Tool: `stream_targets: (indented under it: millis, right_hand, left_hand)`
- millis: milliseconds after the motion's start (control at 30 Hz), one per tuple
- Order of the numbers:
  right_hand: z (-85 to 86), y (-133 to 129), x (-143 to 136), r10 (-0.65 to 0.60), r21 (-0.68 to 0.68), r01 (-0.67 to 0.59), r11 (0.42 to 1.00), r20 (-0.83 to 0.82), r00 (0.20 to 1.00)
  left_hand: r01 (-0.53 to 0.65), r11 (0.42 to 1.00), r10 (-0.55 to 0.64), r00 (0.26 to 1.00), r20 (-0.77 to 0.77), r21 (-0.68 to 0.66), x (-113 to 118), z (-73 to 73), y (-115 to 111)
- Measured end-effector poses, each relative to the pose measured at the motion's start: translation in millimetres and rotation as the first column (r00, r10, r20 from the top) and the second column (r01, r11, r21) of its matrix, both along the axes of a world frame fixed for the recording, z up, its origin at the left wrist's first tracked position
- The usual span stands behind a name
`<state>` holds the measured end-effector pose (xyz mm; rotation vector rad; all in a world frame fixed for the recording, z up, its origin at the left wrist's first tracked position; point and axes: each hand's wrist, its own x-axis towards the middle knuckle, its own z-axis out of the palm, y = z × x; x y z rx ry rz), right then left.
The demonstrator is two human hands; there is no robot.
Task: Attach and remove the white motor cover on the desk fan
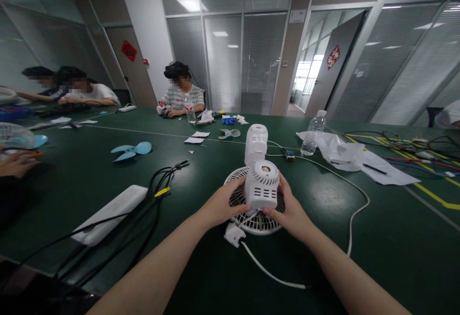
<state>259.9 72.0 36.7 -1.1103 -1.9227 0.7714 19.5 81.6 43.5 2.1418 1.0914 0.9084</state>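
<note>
A white fan motor housing (264, 185) with vent slots sits over a round white fan grille (235, 177) in front of me. My left hand (224, 204) wraps the housing's left side, its thumb near the lower edge. On the opposite side my right hand (289, 212) grips the same housing, thumb at the bottom front. Just behind it rises another white housing part (256, 140). A small white clip-like piece (234, 235) lies at the grille's near edge, with a white cord (262, 267) running from it. The fingers behind the housing are partly hidden.
To the left lie a white power strip (111, 214), black cables (158, 200) and blue fan blades (132, 151). A water bottle (314, 133), a crumpled plastic bag (338, 149) and coloured wires (424, 161) are at the right. A co-worker (182, 92) sits across the table.
</note>
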Motion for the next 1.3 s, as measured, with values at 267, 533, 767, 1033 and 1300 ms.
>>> stream_targets:
  millis: [267, 533, 767, 1033, 1300]
  right_hand:
    - [9.3, -7.1, -0.6, -0.026, 0.054, 0.018, 0.998, 0.147, 0.989]
    - [12.7, -6.8, 0.2, 0.001, 0.024, -0.004, 1.0, 0.154, 0.988]
    - [11.6, -7.0, -0.4, 0.001, 0.009, -0.002, 1.0, 0.125, 0.992]
    - [12.7, -2.2, 4.1, 0.019, -0.025, -0.017, 1.0, 0.105, 0.994]
    - [2.4, 2.1, 7.7, 0.067, -0.005, -0.067, 0.998, 0.061, 0.996]
  left_hand:
    - [-0.003, 1.0, 0.004, 1.0, 0.011, -0.008, -1.3, -0.7, -0.8]
    - [-0.072, 0.996, 0.072, 0.997, 0.0, -0.054, 3.9, 2.0, -3.4]
    - [-0.074, 0.996, 0.075, 0.997, 0.025, -0.046, 5.3, 0.6, -3.6]
    - [-0.025, 0.998, 0.023, 0.999, -0.035, -0.059, 0.2, 7.7, -4.1]
    - [-0.026, 1.0, 0.026, 0.998, -0.049, 0.004, -0.3, 5.1, -1.0]
